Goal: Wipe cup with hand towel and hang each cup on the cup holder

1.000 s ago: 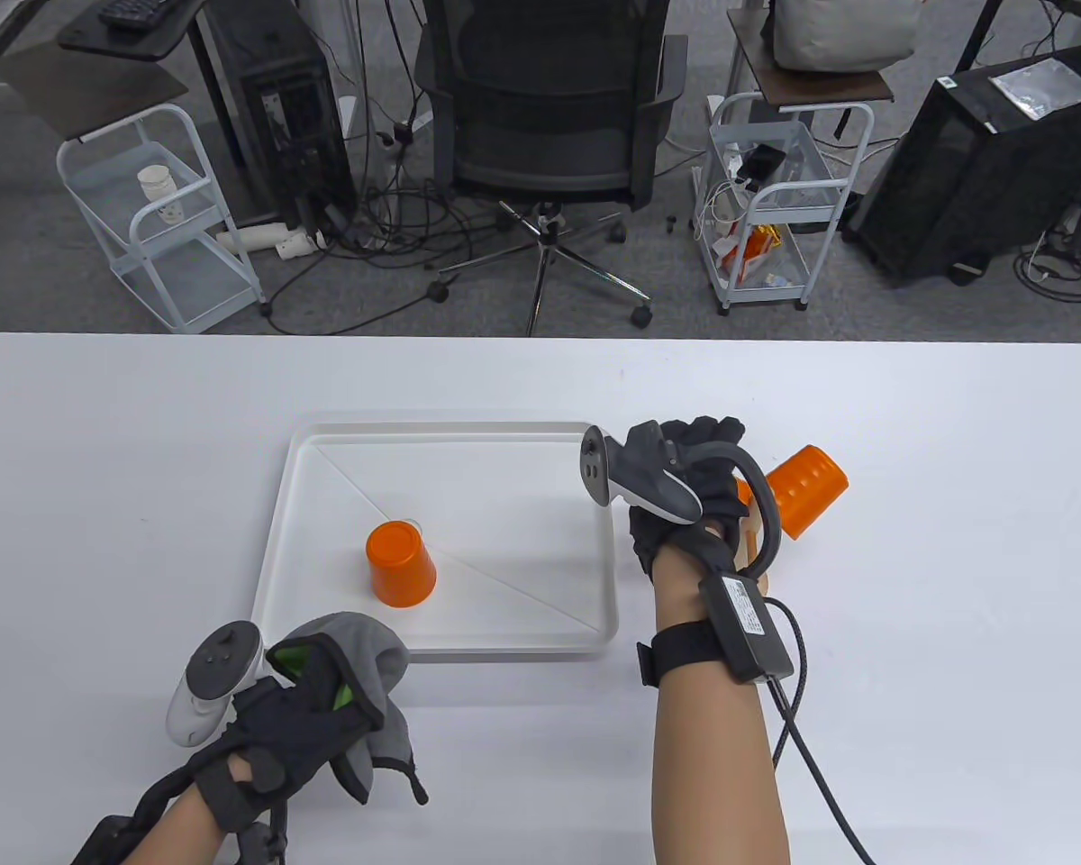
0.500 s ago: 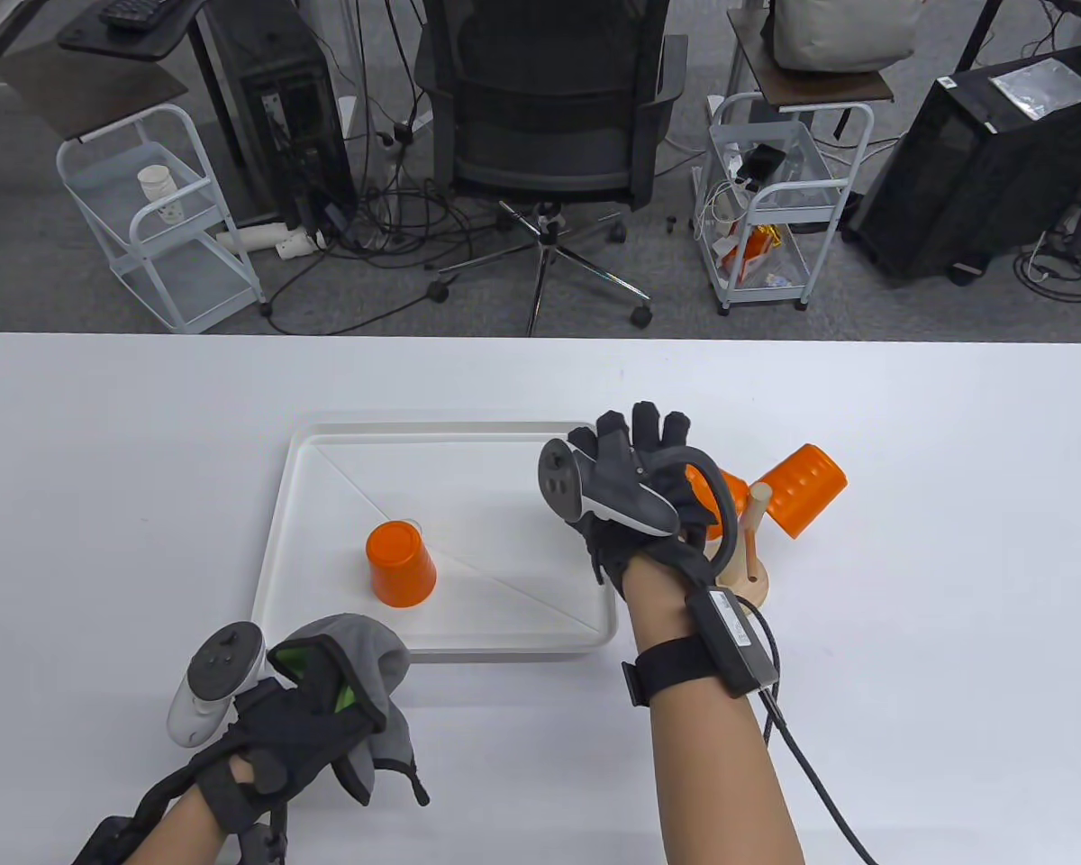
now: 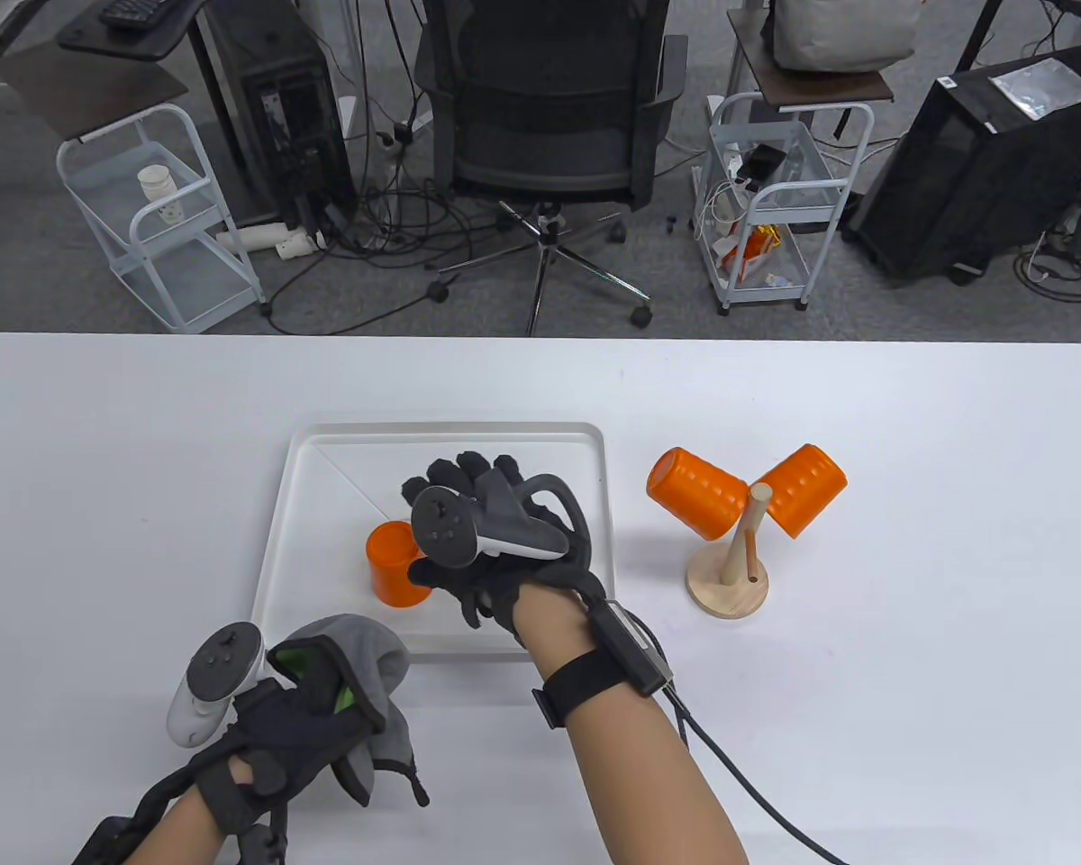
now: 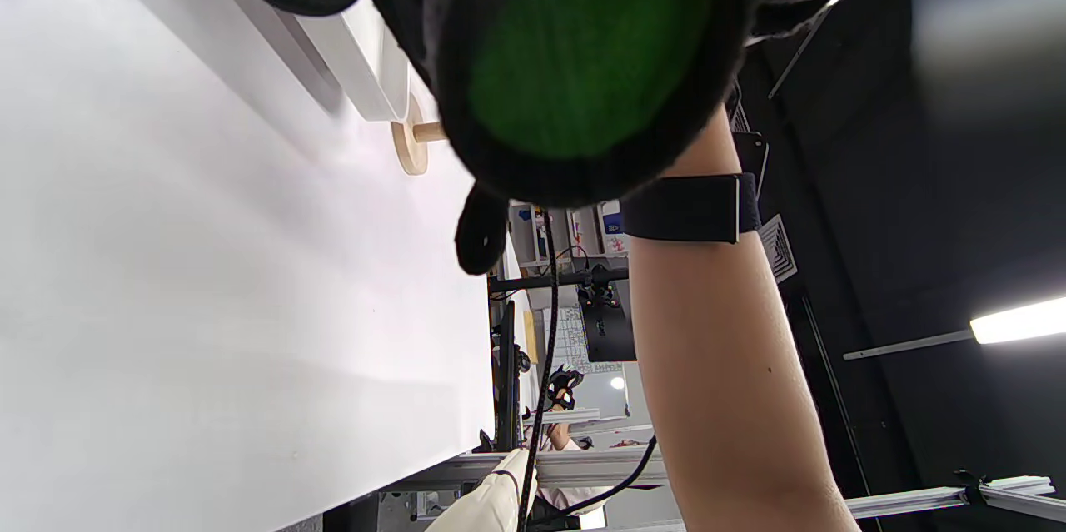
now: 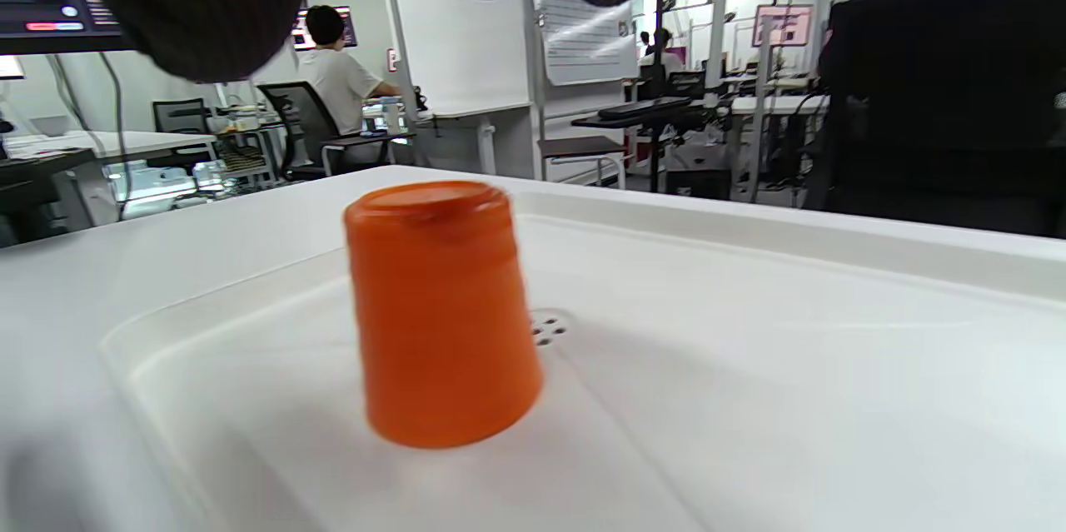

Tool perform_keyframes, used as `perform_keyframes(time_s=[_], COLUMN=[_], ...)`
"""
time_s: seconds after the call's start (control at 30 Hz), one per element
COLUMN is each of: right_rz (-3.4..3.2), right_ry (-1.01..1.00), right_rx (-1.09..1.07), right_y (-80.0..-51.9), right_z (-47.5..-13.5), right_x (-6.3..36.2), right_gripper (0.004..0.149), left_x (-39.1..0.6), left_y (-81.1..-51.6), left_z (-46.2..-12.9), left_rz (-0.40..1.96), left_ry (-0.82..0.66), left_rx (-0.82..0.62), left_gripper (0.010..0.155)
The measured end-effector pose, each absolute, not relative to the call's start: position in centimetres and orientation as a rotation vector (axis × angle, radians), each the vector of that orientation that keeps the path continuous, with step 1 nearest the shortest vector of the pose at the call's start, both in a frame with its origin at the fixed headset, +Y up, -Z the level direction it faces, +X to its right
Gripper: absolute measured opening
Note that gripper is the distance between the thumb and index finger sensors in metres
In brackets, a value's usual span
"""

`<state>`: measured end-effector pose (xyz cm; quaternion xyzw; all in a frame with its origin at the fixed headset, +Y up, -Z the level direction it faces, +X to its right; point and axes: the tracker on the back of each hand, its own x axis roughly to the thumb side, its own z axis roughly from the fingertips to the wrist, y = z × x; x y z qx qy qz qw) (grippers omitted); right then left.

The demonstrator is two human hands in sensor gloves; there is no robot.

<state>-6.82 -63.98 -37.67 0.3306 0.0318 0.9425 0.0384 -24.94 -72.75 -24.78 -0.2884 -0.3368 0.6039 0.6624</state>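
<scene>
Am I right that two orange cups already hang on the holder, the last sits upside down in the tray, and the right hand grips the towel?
Nearly. The towel is in the left hand, as the table view shows. The right hand is reaching over the tray toward the upside-down cup. Two cups do hang on the holder.

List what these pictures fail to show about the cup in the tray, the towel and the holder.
- Orange cup in the tray: table view, its right side is covered by the right hand; right wrist view, blurred, so contact cannot be told.
- Towel: table view, mostly wrapped under the left hand; left wrist view, the glove fills the frame.
- Cup holder: table view, the two hung cups hide their pegs.
</scene>
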Motion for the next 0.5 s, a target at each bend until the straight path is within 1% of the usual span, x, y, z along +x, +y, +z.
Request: perform_keyframes(time_s=[0.17, 0.5], right_rz=[2.838, 2.772], right_ry=[0.176, 0.202], right_rx=[1.093, 1.109], right_y=[-66.3, -69.7], right_z=[-37.8, -37.9], right_x=[-8.9, -10.6], right_gripper=[0.082, 0.075], left_x=[-24.9, -24.9], left_y=[-72.8, -72.8], left_z=[-24.7, -24.7], left_rz=[1.363, 1.360], left_ry=[-0.764, -0.767], left_rx=[-0.654, -0.655], left_gripper=[0.080, 0.080])
